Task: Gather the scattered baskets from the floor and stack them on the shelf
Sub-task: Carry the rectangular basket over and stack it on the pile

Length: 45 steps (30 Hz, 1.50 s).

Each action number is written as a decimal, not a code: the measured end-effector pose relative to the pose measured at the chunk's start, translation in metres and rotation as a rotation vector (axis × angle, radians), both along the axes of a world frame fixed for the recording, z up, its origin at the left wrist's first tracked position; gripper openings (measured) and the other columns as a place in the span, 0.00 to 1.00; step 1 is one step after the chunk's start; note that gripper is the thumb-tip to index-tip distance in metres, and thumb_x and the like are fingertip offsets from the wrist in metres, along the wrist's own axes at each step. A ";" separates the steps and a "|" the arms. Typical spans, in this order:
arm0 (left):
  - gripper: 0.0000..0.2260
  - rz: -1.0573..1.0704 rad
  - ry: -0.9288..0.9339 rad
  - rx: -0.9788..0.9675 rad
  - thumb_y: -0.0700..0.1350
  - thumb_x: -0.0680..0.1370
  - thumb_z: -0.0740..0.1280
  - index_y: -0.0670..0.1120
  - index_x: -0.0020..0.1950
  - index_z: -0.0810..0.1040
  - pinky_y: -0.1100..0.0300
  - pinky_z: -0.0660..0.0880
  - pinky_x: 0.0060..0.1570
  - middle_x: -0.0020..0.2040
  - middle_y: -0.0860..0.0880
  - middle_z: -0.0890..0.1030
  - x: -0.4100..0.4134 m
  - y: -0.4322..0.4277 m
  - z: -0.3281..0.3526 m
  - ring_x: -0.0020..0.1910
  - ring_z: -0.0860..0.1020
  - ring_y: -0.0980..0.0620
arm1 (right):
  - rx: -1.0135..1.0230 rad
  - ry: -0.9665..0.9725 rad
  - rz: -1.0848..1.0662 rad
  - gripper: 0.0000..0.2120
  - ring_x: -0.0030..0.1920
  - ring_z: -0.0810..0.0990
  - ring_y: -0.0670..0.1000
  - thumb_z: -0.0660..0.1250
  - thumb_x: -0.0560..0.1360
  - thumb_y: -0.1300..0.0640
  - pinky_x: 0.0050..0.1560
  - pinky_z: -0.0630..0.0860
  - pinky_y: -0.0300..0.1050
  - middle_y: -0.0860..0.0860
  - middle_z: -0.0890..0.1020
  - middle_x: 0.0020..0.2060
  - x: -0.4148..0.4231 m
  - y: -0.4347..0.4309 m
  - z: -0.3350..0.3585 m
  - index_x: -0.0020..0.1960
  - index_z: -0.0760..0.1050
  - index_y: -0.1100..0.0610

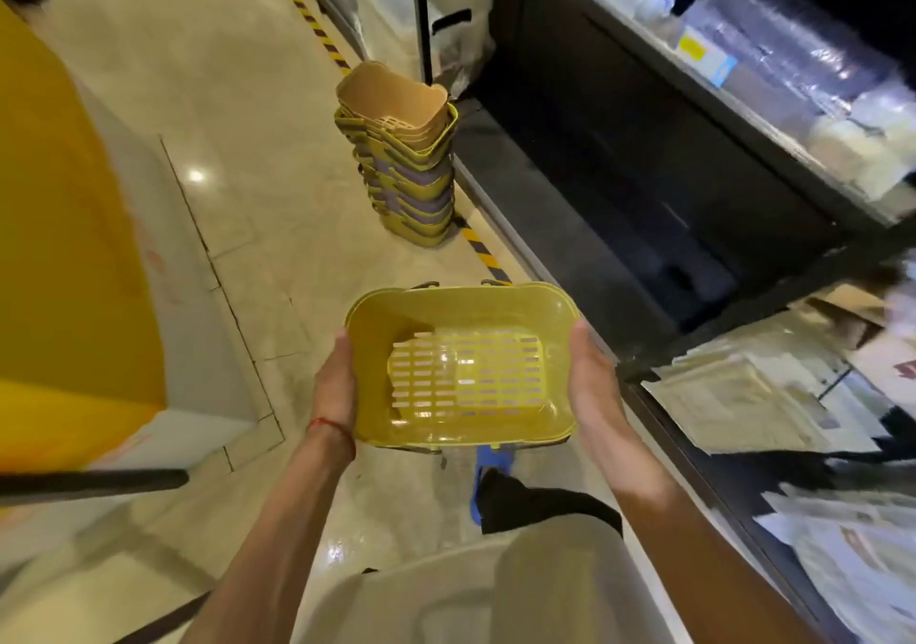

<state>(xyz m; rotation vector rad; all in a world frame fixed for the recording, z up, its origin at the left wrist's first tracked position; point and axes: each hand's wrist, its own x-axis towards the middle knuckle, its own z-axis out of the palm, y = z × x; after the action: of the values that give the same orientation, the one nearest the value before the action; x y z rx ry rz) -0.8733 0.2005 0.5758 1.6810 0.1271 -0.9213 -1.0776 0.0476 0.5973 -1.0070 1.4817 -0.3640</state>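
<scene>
I carry a yellow plastic basket (pixel 461 366) with a slotted bottom, held level in front of me above the floor. My left hand (pixel 337 385) grips its left rim and my right hand (pixel 592 380) grips its right rim, fingers hidden under the sides. Ahead on the floor stands a tall stack of nested yellow baskets (pixel 404 162), beside the dark lower shelf (pixel 619 187) on the right. The stack's top basket is tan inside.
A yellow-and-white display block (pixel 74 271) stands on the left. Black-and-yellow hazard tape (pixel 307 14) runs along the shelf base. Packaged goods (pixel 793 73) fill the upper right shelves, papers (pixel 743 395) the nearer one. A dark bar (pixel 89 485) crosses the lower left. My blue shoe (pixel 488 470) is below.
</scene>
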 end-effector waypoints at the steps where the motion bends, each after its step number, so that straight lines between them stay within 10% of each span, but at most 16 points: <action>1: 0.19 0.016 0.002 0.017 0.63 0.81 0.57 0.53 0.46 0.81 0.54 0.77 0.47 0.42 0.54 0.85 0.009 -0.013 -0.001 0.47 0.82 0.50 | 0.020 -0.002 0.017 0.23 0.58 0.81 0.54 0.52 0.81 0.32 0.67 0.75 0.56 0.49 0.84 0.54 0.011 -0.018 -0.002 0.64 0.75 0.43; 8: 0.15 0.156 -0.055 0.039 0.60 0.83 0.55 0.55 0.45 0.76 0.57 0.74 0.44 0.46 0.53 0.80 0.075 -0.094 0.005 0.44 0.78 0.55 | 0.024 0.062 0.196 0.40 0.68 0.76 0.55 0.48 0.74 0.23 0.73 0.69 0.59 0.48 0.78 0.69 0.099 -0.116 0.007 0.75 0.71 0.45; 16: 0.18 0.257 -0.023 0.045 0.61 0.82 0.57 0.51 0.52 0.80 0.55 0.77 0.48 0.50 0.52 0.83 0.193 -0.168 -0.003 0.48 0.81 0.52 | 0.027 -0.016 0.236 0.19 0.59 0.81 0.54 0.51 0.84 0.38 0.64 0.75 0.51 0.50 0.82 0.56 0.228 -0.206 0.005 0.66 0.73 0.44; 25: 0.17 0.129 -0.032 0.085 0.61 0.82 0.58 0.50 0.51 0.79 0.54 0.75 0.57 0.51 0.49 0.81 0.376 -0.271 0.006 0.50 0.80 0.49 | -0.022 0.033 0.096 0.25 0.46 0.83 0.49 0.51 0.83 0.35 0.42 0.76 0.44 0.49 0.84 0.45 0.390 -0.280 0.006 0.53 0.80 0.51; 32: 0.20 -0.055 -0.066 0.146 0.62 0.81 0.58 0.49 0.53 0.80 0.54 0.77 0.55 0.53 0.47 0.83 0.484 -0.352 0.013 0.50 0.81 0.48 | -0.019 0.046 -0.062 0.27 0.50 0.86 0.53 0.50 0.81 0.30 0.56 0.81 0.55 0.51 0.87 0.48 0.464 -0.318 -0.007 0.52 0.81 0.45; 37: 0.23 -0.139 -0.115 0.212 0.65 0.79 0.59 0.47 0.55 0.81 0.51 0.77 0.55 0.52 0.47 0.83 0.539 -0.423 0.003 0.47 0.81 0.47 | 0.020 0.000 -0.209 0.26 0.45 0.85 0.49 0.50 0.83 0.35 0.35 0.77 0.42 0.50 0.86 0.46 0.508 -0.359 -0.024 0.59 0.80 0.49; 45: 0.21 -0.246 -0.133 0.253 0.65 0.80 0.56 0.52 0.59 0.78 0.51 0.75 0.56 0.55 0.48 0.81 0.590 -0.518 -0.011 0.53 0.79 0.46 | 0.112 -0.073 -0.353 0.20 0.46 0.84 0.49 0.50 0.84 0.36 0.36 0.78 0.45 0.49 0.84 0.47 0.554 -0.420 -0.049 0.61 0.75 0.45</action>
<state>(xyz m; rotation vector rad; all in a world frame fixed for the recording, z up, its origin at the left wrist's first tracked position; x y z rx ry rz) -0.2838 -0.3173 0.5646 2.0208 -0.0573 -1.0033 -0.5240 -0.3726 0.5488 -0.6359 1.5955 -0.5568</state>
